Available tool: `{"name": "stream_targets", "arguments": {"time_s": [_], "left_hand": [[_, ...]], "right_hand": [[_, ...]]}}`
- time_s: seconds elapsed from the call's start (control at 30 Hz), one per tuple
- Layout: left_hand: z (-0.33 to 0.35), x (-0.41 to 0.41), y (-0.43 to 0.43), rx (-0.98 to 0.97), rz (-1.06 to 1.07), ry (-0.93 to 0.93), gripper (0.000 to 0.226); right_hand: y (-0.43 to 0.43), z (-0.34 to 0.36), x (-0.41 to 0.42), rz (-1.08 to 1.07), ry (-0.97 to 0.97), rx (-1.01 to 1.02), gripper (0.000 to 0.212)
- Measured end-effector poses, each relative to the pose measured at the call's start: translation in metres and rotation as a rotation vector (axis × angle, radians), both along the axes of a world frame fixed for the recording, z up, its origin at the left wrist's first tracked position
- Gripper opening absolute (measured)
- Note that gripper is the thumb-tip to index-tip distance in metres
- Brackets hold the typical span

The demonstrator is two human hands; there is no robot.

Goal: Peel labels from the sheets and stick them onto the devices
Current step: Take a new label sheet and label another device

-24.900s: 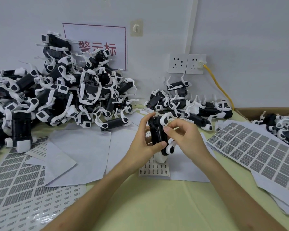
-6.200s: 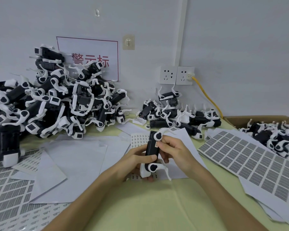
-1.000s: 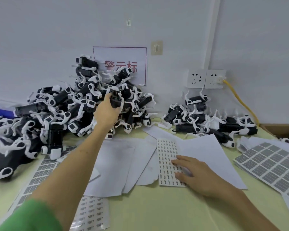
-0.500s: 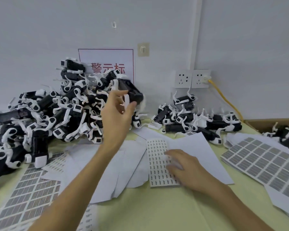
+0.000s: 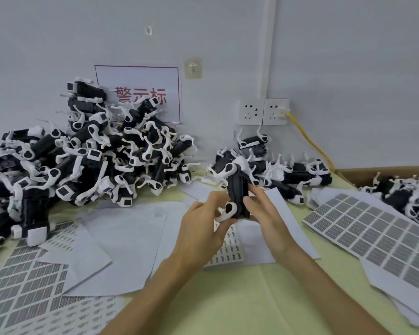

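Note:
A black-and-white device point(image 5: 237, 192) stands upright in the middle, above the table. My left hand point(image 5: 203, 228) grips its lower white end from the left. My right hand point(image 5: 269, 218) holds its right side, fingers against the black body. Below the hands lies a sheet of small labels point(image 5: 230, 247), partly hidden by them. I cannot tell whether a label sits on a fingertip.
A tall pile of devices point(image 5: 90, 153) fills the back left, a smaller pile point(image 5: 276, 170) the back right. A cardboard box point(image 5: 397, 187) with more devices is at the right. Grey label sheets point(image 5: 373, 228) lie right, others point(image 5: 22, 286) at left, with blank backing papers point(image 5: 121, 238) between.
My left hand has brought a device from the left pile down to the middle. My right hand has left the small label sheet and taken hold of the device.

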State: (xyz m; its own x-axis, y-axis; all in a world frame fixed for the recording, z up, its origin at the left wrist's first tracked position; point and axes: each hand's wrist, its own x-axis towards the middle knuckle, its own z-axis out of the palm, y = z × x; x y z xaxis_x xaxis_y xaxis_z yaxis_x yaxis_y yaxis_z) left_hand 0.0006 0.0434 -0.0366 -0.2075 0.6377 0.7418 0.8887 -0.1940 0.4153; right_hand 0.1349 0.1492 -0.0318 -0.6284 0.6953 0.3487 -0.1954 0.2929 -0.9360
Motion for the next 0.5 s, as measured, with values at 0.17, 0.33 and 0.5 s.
{"name": "stream_targets", "arguments": {"time_s": [0.17, 0.33, 0.5], "left_hand": [[-0.004, 0.003, 0.006, -0.008, -0.029, 0.087, 0.049], [-0.007, 0.007, 0.008, 0.028, -0.089, 0.308, 0.035], [-0.006, 0.014, 0.006, -0.053, -0.115, 0.081, 0.04]], "right_hand": [[0.006, 0.0, 0.002, -0.071, -0.026, -0.121, 0.036], [0.013, 0.001, 0.003, -0.11, -0.04, -0.302, 0.047], [0.018, 0.001, 0.005, -0.004, 0.077, -0.485, 0.054]]}}
